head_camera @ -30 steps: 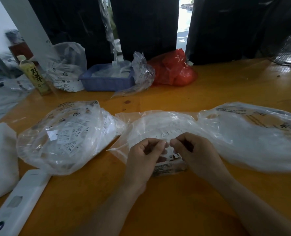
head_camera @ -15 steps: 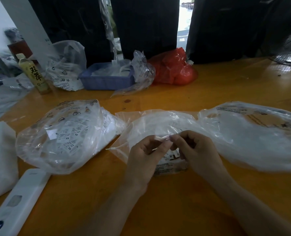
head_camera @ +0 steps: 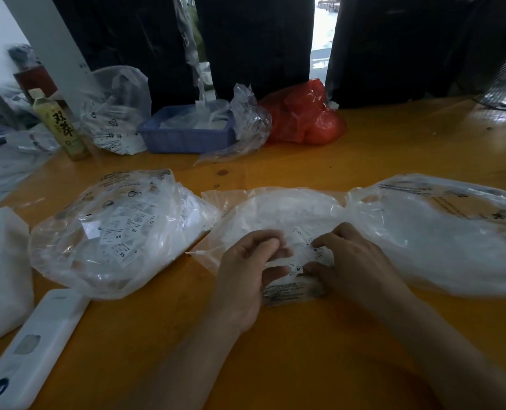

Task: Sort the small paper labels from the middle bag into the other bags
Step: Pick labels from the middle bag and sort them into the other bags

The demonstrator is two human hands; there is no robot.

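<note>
Pinching at the middle bag (head_camera: 275,214), the left hand (head_camera: 246,279) and right hand (head_camera: 355,267) hold featherlight, floppy labels (head_camera: 298,269) beneath slippery film, best nipped by an edge.

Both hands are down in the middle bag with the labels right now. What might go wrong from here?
1. The label marked M lies between the left hand and right hand among other thin slips; two could lift together and be missorted.
2. The left bag shows XS labels, but the right bag has no readable sizes, so picking the destination is uncertain.
3. The middle bag overlaps the right bag's edge; a label might slip between them.
</note>
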